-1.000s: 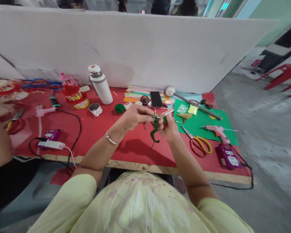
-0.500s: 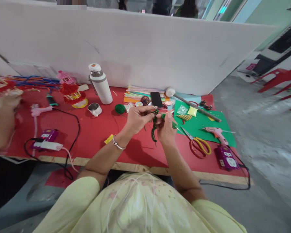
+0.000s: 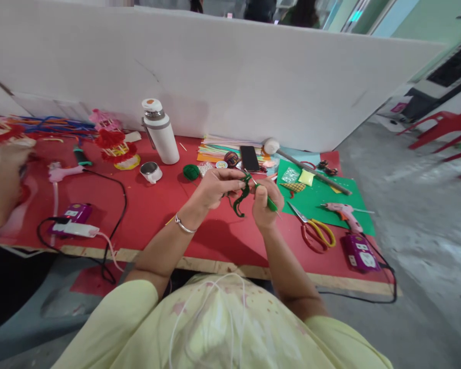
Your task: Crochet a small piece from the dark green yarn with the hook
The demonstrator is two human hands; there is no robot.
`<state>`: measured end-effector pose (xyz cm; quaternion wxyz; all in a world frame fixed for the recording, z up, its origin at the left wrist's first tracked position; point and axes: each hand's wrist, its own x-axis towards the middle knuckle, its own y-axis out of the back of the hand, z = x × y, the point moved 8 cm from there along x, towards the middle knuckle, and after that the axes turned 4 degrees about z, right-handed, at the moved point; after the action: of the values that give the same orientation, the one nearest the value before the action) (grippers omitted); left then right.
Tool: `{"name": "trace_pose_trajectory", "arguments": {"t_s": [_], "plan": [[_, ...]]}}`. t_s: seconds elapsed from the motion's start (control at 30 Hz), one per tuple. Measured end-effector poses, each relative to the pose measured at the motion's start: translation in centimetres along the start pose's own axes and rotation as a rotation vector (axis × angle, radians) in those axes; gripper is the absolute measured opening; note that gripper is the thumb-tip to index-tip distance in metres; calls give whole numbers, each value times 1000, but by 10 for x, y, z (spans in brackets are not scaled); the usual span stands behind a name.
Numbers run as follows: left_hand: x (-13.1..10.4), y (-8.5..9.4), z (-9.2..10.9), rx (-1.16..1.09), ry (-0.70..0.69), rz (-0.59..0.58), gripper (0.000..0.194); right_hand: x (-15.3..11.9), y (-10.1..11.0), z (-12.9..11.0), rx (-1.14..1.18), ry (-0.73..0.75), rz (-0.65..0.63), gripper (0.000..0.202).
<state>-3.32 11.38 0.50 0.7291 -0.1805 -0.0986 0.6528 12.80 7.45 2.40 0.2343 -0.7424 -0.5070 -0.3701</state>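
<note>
Near the mid. of the frame, the L hand (image 3: 217, 188) has its fingers pinching a curly green yarn piece (image 3: 238, 206). It hangs down above the red surface (image 3: 138, 210). Just beside it, the R hand (image 3: 266, 205) has its fingers curled tight round a thin hook w/ a green grip (image 3: 271, 204). The hook's tip is by the yarn, but too small to tell if it's in a loop. A green yarn ball (image 3: 191, 172) sits a bit left of the L hand, w/ a small cup (image 3: 151, 174) farther left. Scissors (image 3: 308, 222) lie open, right of the R hand. At far left, another person's hand (image 3: 13, 156) is blurry; can't tell how its fingers are.
</note>
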Motion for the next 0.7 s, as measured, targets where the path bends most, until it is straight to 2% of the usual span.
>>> {"name": "trace_pose_trajectory", "arguments": {"t_s": [0.1,0.23,0.3,0.4,0.47,0.57,0.63,0.7], "plan": [[0,0,-1,6,-43,25,37,3,0,-6,-139,65,-20,45],[-1,-2,0,28,-100,47,36,8,-7,-8,-92,82,-190,49],[-2,1,6,98,-188,147,35,11,-9,-7,-103,67,-218,46],[-9,4,15,256,-332,314,29,11,-11,-9,-205,113,-181,35],[-12,1,17,306,-389,345,28,7,-13,-12,-288,188,-145,29],[-10,-3,14,187,-367,283,24,1,-13,-15,-338,278,-90,27],[-4,-2,10,73,-263,199,23,2,-10,-16,-291,329,-69,28],[0,-1,8,20,-135,96,27,7,-8,-17,-218,382,-100,29]]}}
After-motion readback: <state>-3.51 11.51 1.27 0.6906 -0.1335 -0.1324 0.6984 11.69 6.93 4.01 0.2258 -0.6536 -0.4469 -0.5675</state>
